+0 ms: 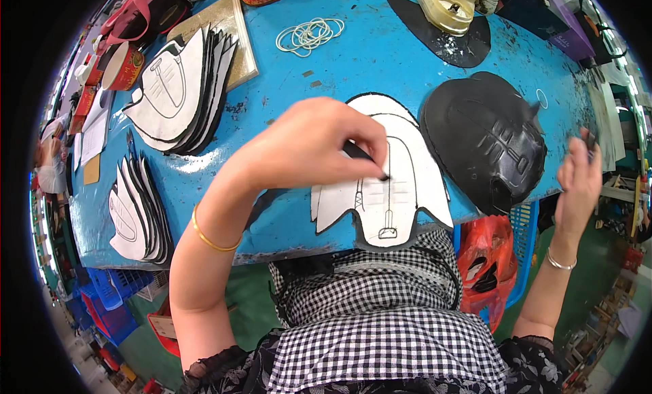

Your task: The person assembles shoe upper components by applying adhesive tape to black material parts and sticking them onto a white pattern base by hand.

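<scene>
My left hand [309, 146] grips a black marker [363, 155] with its tip on a white shoe-upper piece [407, 190]. That piece has a black edge and drawn lines, and it lies at the near edge of the blue table [380, 61], partly overhanging it. To its right lies a black upper piece [485, 139] of the same shape. My right hand [577, 180] is raised beyond the table's right edge, fingers closed on a small dark piece [589, 141]; what it is cannot be made out.
Two stacks of white and black cut pieces [173, 92] [136, 210] lie at the left. Rubber bands [309, 34], a red tin [125, 66] and a pale shoe last [448, 7] sit further back. A red bag [485, 258] hangs below the table at right.
</scene>
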A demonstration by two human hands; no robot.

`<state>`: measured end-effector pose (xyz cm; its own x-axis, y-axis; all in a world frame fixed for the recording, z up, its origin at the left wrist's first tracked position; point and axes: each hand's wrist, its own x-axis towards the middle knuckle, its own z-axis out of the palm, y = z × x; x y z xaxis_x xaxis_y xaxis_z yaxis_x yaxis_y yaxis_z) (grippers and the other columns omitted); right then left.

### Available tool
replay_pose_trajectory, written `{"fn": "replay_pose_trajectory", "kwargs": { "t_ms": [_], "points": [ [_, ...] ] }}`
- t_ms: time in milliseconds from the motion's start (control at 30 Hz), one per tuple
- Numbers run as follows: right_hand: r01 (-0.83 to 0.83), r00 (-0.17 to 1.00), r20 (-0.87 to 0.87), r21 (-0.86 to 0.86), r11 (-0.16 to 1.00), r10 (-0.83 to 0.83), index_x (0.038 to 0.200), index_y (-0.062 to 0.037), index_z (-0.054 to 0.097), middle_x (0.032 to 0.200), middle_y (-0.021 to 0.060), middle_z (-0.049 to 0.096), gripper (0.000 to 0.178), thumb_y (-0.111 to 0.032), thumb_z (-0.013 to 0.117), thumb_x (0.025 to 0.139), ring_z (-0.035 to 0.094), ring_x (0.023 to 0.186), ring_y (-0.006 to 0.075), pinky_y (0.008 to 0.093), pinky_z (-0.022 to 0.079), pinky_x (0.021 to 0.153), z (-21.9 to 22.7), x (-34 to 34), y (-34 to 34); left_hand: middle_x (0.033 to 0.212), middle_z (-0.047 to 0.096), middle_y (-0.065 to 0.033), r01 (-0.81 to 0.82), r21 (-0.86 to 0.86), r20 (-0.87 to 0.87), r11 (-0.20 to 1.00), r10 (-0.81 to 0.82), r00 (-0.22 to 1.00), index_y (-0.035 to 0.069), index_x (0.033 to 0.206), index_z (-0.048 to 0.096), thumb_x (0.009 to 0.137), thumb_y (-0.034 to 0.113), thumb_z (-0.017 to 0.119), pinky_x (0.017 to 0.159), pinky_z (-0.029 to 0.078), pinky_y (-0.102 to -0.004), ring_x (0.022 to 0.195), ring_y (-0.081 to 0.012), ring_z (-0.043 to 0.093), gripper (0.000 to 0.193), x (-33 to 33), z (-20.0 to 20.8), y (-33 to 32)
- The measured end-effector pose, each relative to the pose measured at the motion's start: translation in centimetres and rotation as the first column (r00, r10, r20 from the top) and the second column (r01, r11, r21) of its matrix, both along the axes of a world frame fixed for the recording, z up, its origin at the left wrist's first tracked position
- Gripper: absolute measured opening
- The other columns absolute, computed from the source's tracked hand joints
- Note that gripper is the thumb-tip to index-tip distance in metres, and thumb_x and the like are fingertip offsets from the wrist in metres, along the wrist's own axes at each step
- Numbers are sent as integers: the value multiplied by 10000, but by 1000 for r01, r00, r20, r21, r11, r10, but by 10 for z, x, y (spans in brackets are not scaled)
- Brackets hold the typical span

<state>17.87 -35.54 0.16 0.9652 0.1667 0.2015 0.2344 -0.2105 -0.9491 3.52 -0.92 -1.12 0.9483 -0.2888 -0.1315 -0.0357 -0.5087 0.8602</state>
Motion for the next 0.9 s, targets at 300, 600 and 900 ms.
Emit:
{"fn": "replay_pose_trajectory", "kwargs": {
  "t_ms": [300, 600, 900],
  "points": [
    [-667, 741, -196, -318, 673, 642, 1093, 1, 497, 829, 146, 671, 237, 8, 609, 884, 707, 764, 270, 318, 527, 683, -39, -76, 54, 758, 699, -46, 366, 197, -107, 909, -351, 930, 102, 768, 731, 719, 162, 710, 656, 495, -343, 708, -214, 656, 81, 31, -23, -28],
    [-528, 827, -127, -508, 680, 548, 1021, -14, 521, 804, 153, 644, 163, -34, 618, 892, 673, 715, 301, 340, 506, 627, -42, -47, 58, 746, 696, -40, 313, 260, -41, 913, -314, 949, 124, 748, 723, 726, 167, 703, 661, 496, -352, 708, -235, 652, 53, 25, -30, -30],
    [-561, 504, 104, -716, 417, 857, 839, -97, 571, 719, 33, 577, 149, -113, 705, 775, 622, 653, 225, 354, 475, 524, -56, -74, 82, 738, 693, -49, 341, 301, -28, 891, -349, 937, 125, 781, 718, 723, 182, 734, 671, 496, -359, 715, -250, 653, 83, 30, -31, -32]
  ]
}}
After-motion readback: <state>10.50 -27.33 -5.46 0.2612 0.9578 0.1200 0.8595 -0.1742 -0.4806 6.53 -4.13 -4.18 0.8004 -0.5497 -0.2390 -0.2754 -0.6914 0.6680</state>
